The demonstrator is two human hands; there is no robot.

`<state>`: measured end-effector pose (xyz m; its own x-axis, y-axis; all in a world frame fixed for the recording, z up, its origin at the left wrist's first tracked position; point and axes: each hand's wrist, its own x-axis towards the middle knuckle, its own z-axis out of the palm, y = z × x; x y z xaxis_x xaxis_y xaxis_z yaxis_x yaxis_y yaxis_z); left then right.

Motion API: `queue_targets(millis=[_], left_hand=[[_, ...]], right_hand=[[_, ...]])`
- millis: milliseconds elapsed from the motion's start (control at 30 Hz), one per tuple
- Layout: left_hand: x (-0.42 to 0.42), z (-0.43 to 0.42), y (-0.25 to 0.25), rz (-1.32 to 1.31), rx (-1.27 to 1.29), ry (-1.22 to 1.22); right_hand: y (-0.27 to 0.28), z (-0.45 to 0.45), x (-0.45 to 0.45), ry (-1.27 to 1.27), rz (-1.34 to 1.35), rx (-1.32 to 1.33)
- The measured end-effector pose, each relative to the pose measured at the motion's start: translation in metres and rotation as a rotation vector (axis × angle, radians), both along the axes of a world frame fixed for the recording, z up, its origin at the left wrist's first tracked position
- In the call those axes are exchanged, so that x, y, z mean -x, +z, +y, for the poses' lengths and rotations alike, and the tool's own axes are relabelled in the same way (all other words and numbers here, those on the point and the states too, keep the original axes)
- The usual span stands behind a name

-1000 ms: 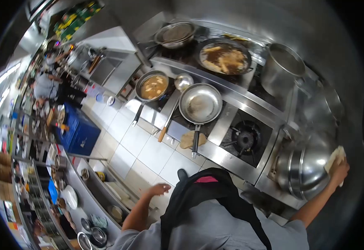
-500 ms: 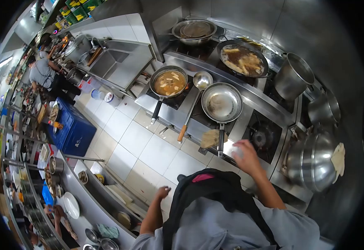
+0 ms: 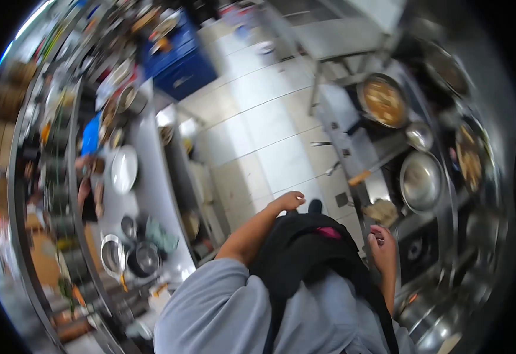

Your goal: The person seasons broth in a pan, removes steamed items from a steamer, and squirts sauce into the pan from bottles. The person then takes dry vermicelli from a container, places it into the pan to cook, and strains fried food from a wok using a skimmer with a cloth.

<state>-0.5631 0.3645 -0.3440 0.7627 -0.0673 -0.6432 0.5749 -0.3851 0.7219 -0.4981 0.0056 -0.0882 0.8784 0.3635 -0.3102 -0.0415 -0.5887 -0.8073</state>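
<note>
Tan cloth on the stove's front edge, just ahead of my right hand; crumpled, long axis roughly crosswise. Right is nearer; my left hand hangs over the floor. Both sets of fingers curl loosely; blur, so cannot tell whether either pinches anything. Count: one tan cloth, one ladle, wooden end toward the aisle, one bare pan, one pan of brothy food.
</note>
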Motion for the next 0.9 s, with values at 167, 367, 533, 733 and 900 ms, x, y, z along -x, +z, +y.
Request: queue_targets(millis=[167,367,533,733,900], left_hand=[[0.104,0.012,-0.006,0.503,-0.311,-0.143],[0.197,0.052,0.039,0.164,0.102,0.294],[0.206,0.111,0.027,0.138,0.393,0.713],[0.249,0.229,-0.220,0.100,-0.602,1.047],[0.260,0.323,-0.308,-0.065,-1.066,1.217]], right_hand=[[-0.098,0.072,-0.049,0.352,0.320,-0.023],[-0.125,0.238,-0.061,0.859,0.324,0.044],[-0.220,0.392,-0.039,0.950,0.598,-0.018],[-0.472,0.586,0.045,0.943,0.910,-0.026],[-0.636,0.725,0.185,0.741,1.104,-0.205]])
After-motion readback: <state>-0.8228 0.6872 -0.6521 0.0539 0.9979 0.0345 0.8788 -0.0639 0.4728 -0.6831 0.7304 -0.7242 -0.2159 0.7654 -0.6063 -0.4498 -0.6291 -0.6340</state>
